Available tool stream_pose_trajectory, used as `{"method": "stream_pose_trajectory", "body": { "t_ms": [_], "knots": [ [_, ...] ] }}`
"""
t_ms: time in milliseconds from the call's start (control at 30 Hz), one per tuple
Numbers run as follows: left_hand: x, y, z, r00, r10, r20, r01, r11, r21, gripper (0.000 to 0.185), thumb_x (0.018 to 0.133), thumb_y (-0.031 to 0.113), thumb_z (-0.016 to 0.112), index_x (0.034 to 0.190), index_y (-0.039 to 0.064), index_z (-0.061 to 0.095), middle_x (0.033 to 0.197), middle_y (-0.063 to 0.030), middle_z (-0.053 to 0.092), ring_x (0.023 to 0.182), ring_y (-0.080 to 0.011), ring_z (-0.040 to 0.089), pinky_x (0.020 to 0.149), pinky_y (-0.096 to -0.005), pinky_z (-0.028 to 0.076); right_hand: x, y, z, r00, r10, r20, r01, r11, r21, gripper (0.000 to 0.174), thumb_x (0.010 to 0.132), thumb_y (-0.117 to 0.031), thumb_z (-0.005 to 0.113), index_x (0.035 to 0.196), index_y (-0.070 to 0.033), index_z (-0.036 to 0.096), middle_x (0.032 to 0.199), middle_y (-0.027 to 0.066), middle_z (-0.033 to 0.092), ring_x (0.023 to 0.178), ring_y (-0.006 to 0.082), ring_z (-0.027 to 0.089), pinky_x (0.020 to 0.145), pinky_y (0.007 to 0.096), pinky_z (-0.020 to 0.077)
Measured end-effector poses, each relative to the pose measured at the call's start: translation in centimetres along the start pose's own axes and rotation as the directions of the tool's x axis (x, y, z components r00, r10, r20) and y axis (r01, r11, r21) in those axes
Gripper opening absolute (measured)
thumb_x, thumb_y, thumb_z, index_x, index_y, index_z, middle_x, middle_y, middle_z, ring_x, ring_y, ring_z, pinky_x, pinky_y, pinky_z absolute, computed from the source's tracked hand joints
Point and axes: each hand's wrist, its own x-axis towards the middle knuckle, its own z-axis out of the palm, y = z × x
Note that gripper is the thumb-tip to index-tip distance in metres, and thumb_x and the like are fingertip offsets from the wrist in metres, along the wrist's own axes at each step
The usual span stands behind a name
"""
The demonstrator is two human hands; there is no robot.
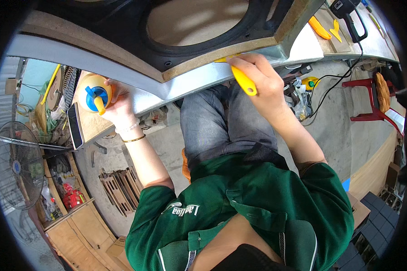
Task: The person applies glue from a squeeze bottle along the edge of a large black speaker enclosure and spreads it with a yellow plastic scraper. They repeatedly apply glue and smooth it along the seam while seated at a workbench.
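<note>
My left hand (118,107) is wrapped around a glue bottle (84,81) with a blue cap and a yellow nozzle, above the left part of the workbench. A thin clear glove seems to cover this hand. In my right hand (263,74) is a yellow plastic scraper (242,79), its blade at the lower edge of a speaker cabinet (220,57). The cabinet has a black front panel with a large round cutout and bare fibreboard edges. A grey covering sheet (186,84) runs along its near side, beneath the scraper. The blade's tip is partly hidden by my fingers.
A phone (75,126) lies at the bench's left edge. At the far right are a heat gun (351,20) with a black cord, another yellow scraper (335,31) and a yellow-handled tool (319,28). A fan (17,166) stands left; a red plastic stool (364,98) stands right.
</note>
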Motion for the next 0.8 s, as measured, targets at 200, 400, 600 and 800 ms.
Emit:
{"method": "stream_pose_trajectory", "body": {
  "t_ms": [200,400,600,800],
  "knots": [
    [0.0,0.4,-0.7,0.999,-0.028,0.031,0.029,0.999,-0.044,0.057,0.081,0.036,0.070,0.123,0.003,0.052,0.118,-0.0179,0.062,0.091,-0.0280,0.065,0.040,-0.0170,0.043,1.5,1.7,-3.0,0.913,-0.053,-0.404,0.043,0.999,-0.033,0.030,0.079,0.009,0.068,0.106,-0.004,0.071,0.096,0.0102,0.068,0.083,0.0194,0.065,0.074,0.0269,0.0503],
    [-2.4,-1.0,3.0,0.903,-0.190,0.385,0.233,0.970,-0.068,0.085,0.076,0.055,0.075,0.136,0.005,0.042,0.135,-0.0172,0.048,0.116,-0.0446,0.053,0.086,-0.0543,0.053,-1.1,1.1,-7.1,0.954,0.100,-0.282,-0.073,0.992,0.105,0.020,0.089,0.007,0.061,0.109,0.007,0.064,0.092,0.0135,0.068,0.091,0.0207,0.063,0.083,0.0293,0.0488],
    [-8.0,-5.1,8.7,0.825,0.004,0.565,-0.294,0.858,0.422,0.114,0.068,0.073,0.069,0.147,0.004,0.023,0.140,-0.0294,0.042,0.117,-0.0494,0.052,0.095,-0.0646,0.047,-2.6,0.7,-8.5,0.956,0.016,-0.293,-0.024,0.999,-0.024,0.022,0.082,0.005,0.068,0.104,0.003,0.067,0.092,0.0124,0.071,0.087,0.0220,0.064,0.081,0.0312,0.0494],
    [-9.3,-11.5,10.3,0.853,0.101,0.512,-0.504,0.412,0.759,0.109,0.072,0.073,0.064,0.147,0.009,0.019,0.139,-0.0366,0.039,0.123,-0.0468,0.049,0.098,-0.0732,0.037,-2.9,0.5,-8.0,0.946,0.031,-0.321,-0.031,1.000,0.003,0.023,0.078,0.005,0.072,0.100,0.000,0.069,0.093,0.0105,0.070,0.085,0.0221,0.065,0.079,0.0300,0.0494]
  ]
}}
